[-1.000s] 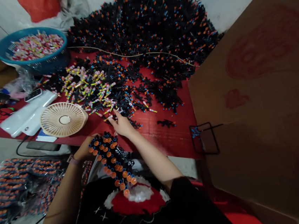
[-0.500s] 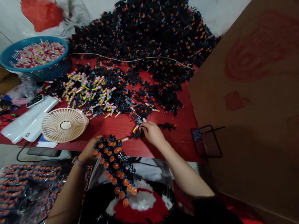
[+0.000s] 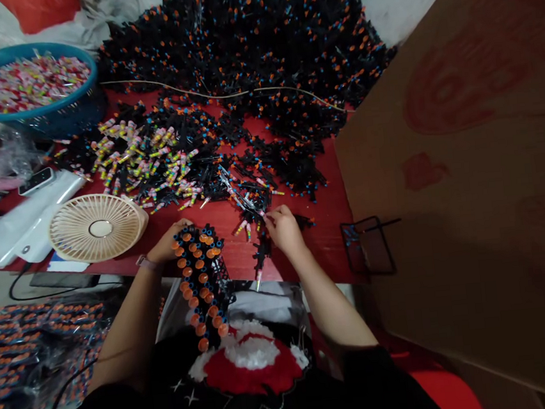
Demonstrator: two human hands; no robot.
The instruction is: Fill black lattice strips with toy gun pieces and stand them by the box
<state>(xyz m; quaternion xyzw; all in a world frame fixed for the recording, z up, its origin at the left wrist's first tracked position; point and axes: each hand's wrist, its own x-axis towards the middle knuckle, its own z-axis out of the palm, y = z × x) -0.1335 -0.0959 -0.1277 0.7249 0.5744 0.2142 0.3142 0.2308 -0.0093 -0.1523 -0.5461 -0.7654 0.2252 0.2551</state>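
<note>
My left hand (image 3: 172, 240) is closed around the top of a bundle of black plastic toy pieces (image 3: 203, 282). Their round orange discs and blue ends face me in rows, and the bundle hangs over the table's front edge. At the right, my right hand (image 3: 284, 229) pinches a small pink-tipped tube (image 3: 262, 214) between thumb and fingers. Just left of those fingers lies a black toy piece (image 3: 261, 250), with a pale tube (image 3: 259, 279) at its lower end. More pink-and-yellow tubes (image 3: 243, 226) rest close by. Whether the pinched tube is joined to a black piece I cannot tell.
A large heap of black pieces (image 3: 237, 40) rises against the wall. Candy-coloured tubes (image 3: 142, 153) lie in a pile before it. A blue basket (image 3: 65, 109), a cream fan (image 3: 98, 227) and plastic bags (image 3: 36, 201) are left; a cardboard wall (image 3: 447, 213) stands right.
My view has shifted a little. The bundle in my left hand now hangs more upright. A black piece with a pale tube now points down toward the table edge beside my right hand.
</note>
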